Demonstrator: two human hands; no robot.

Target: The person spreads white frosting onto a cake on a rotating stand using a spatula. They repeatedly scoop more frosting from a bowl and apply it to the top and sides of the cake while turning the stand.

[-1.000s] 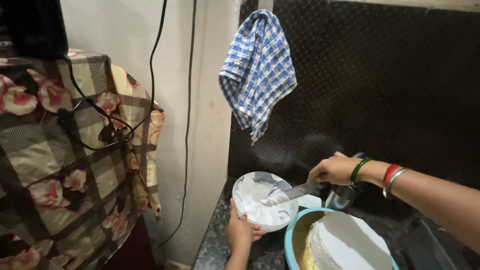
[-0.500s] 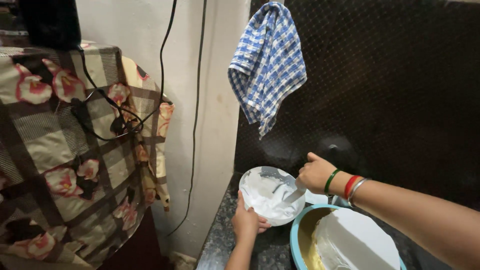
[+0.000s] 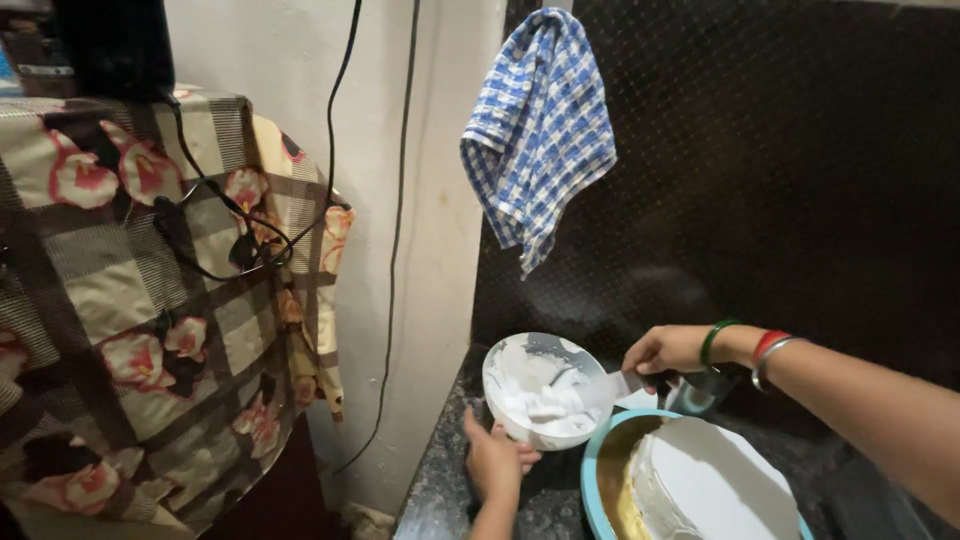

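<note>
Clearly soft, the cream (image 3: 545, 405) sits inside the tilted white bowl (image 3: 540, 390), left hand (image 3: 495, 462) gripping its underside; right hand (image 3: 670, 350) closed around a spatula (image 3: 608, 388), probably metal, above the dark table (image 3: 440, 500).

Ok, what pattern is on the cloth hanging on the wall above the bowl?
The cloth has a blue and white check, seen clearly in the head view.

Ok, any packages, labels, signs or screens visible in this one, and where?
Possible package or label: far upper left edge, a blue sliver beside the dark box on the floral cloth; too cropped to tell.
No other package, label, sign or screen shows.
</note>
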